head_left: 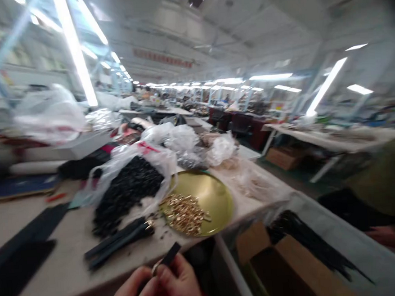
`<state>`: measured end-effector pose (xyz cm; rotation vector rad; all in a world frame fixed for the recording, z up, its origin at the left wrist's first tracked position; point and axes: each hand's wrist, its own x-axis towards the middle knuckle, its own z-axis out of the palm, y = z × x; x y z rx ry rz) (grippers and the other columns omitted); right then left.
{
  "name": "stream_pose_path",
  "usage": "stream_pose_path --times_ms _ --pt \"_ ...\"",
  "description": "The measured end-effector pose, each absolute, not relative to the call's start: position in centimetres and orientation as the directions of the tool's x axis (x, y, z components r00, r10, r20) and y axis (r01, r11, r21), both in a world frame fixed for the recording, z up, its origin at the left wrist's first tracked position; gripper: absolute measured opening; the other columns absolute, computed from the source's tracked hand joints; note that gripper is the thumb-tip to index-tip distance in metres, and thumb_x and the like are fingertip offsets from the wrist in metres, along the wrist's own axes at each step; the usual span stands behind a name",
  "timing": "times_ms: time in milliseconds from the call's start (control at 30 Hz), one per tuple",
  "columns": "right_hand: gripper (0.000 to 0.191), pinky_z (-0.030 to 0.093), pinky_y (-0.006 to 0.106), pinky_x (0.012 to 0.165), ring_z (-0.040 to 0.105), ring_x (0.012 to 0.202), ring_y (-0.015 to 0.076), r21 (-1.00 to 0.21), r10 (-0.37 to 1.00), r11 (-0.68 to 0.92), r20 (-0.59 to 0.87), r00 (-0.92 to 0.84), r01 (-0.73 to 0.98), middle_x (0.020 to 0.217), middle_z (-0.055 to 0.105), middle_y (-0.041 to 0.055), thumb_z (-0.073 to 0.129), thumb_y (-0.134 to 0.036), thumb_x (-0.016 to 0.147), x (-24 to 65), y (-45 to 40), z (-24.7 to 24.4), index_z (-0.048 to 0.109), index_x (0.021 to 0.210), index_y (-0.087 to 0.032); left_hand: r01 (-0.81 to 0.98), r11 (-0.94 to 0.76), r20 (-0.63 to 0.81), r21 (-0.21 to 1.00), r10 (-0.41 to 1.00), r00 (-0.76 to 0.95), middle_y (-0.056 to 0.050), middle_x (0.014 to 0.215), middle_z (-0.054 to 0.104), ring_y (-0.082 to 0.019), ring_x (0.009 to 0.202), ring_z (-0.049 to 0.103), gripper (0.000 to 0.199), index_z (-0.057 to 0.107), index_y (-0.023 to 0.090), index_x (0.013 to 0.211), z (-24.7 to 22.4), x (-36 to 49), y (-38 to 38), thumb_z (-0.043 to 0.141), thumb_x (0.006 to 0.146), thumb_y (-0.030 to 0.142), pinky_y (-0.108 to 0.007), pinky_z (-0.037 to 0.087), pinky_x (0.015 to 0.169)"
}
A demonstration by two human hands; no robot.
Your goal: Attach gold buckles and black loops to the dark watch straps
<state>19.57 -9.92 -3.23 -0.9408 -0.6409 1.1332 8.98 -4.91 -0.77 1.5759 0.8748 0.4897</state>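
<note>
At the table's front edge, my left hand (132, 293) pinches a small gold-coloured metal piece (155, 268). My right hand (184, 286) is closed round a short black strap (171, 254), and the two meet between my fingertips. Whether the strap passes through the metal piece is too blurred to tell. Just beyond lies a bundle of black straps (118, 241) with gold-coloured ends. A round gold tray (216, 196) holds a heap of small gold metal pieces (187, 214). Beside it, a white plastic bag (163, 161) lies open around a pile of small black pieces (132, 184).
Long black strips (24, 241) lie at the left, with an orange-red object (56, 197) beyond them. At the right stand an open cardboard box (303, 267) and a grey bin (370, 248) containing black straps (312, 243). A person's arm (388, 236) shows at the far right.
</note>
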Motion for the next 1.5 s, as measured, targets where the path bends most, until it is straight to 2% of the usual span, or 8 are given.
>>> stream_pose_path --times_ms 100,233,467,667,800,1067,1233,1500 --pt "0.033 0.047 0.024 0.06 0.058 0.062 0.0115 -0.863 0.943 -0.043 -0.202 0.265 -0.503 0.071 0.065 -0.0006 0.064 -0.048 0.073 17.5 -10.3 -4.2 0.061 0.082 -0.017 0.293 0.161 -0.315 0.942 0.719 0.62 0.005 0.054 0.05 -0.005 0.04 0.037 0.05 0.047 0.017 0.072 -1.7 5.7 -5.0 0.05 0.07 0.067 -0.018 0.027 0.038" --pt "0.031 0.046 0.024 0.056 0.055 0.055 0.0106 -0.811 0.939 -0.169 -0.305 0.158 -0.56 0.065 0.06 -0.0038 0.064 -0.048 0.073 18.0 -9.8 -4.6 0.056 0.084 -0.019 0.256 0.233 -0.343 0.938 0.723 0.599 0.002 0.061 0.054 -0.005 0.043 0.041 0.036 0.046 0.016 0.075 -1.7 5.2 -4.7 0.052 0.075 0.051 -0.017 0.027 0.039" --pt "0.027 0.044 0.025 0.062 0.056 0.065 0.0131 -0.883 0.942 -0.201 -0.293 0.163 -0.424 0.069 0.06 -0.0023 0.06 -0.045 0.078 18.1 -8.8 -5.5 0.056 0.087 -0.02 0.238 0.288 -0.373 0.928 0.731 0.571 0.002 0.059 0.053 -0.006 0.043 0.04 0.028 0.045 0.016 0.073 -2.0 4.9 -4.0 0.051 0.075 0.043 -0.017 0.028 0.039" --pt "0.022 0.044 0.025 0.063 0.055 0.066 0.0113 -0.774 0.948 -0.277 -0.315 -0.033 -0.569 0.078 0.061 -0.0012 0.067 -0.03 0.074 17.8 -7.8 -5.5 0.056 0.089 -0.019 0.27 0.304 -0.406 0.914 0.73 0.55 0.004 0.058 0.051 -0.006 0.045 0.04 0.033 0.046 0.016 0.073 -2.6 4.3 -2.8 0.052 0.076 0.047 -0.017 0.028 0.041" --pt "0.022 0.044 0.023 0.062 0.055 0.065 0.0097 -0.717 0.934 -0.308 -0.354 -0.054 -0.625 0.078 0.061 -0.0015 0.068 -0.024 0.072 17.7 -7.0 -4.9 0.056 0.09 -0.018 0.288 0.335 -0.441 0.897 0.717 0.54 0.005 0.052 0.048 -0.005 0.042 0.037 0.037 0.045 0.016 0.07 -3.0 4.3 -1.8 0.052 0.075 0.052 -0.016 0.025 0.039" --pt "0.022 0.044 0.021 0.053 0.053 0.054 0.0079 -0.687 0.859 -0.43 -0.511 -0.031 -0.585 0.065 0.059 -0.0038 0.068 -0.026 0.067 17.6 -5.3 -5.5 0.056 0.082 -0.017 0.176 0.533 -0.527 0.828 0.63 0.57 0.002 0.061 0.056 -0.007 0.05 0.052 0.03 0.046 0.015 0.074 -4.4 4.6 -0.2 0.057 0.073 0.043 -0.018 0.041 0.047" --pt "0.026 0.045 0.022 0.054 0.054 0.054 0.01 -0.689 0.828 -0.495 -0.558 -0.049 -0.529 0.059 0.06 -0.0018 0.06 -0.042 0.075 17.9 -4.3 -6.7 0.054 0.077 -0.017 0.105 0.65 -0.571 0.753 0.565 0.595 0.004 0.058 0.054 -0.004 0.041 0.046 0.028 0.046 0.015 0.071 -4.9 4.2 0.3 0.056 0.074 0.041 -0.015 0.033 0.04" --pt "0.028 0.044 0.022 0.049 0.054 0.052 0.0107 -0.78 0.829 -0.518 -0.559 0.021 -0.351 0.062 0.058 -0.0031 0.059 -0.046 0.075 17.5 -3.0 -7.5 0.052 0.079 -0.019 0.089 0.694 -0.6 0.715 0.543 0.588 0.004 0.058 0.052 -0.004 0.042 0.043 0.03 0.044 0.016 0.072 -6.1 3.4 1.2 0.056 0.074 0.044 -0.015 0.029 0.04"
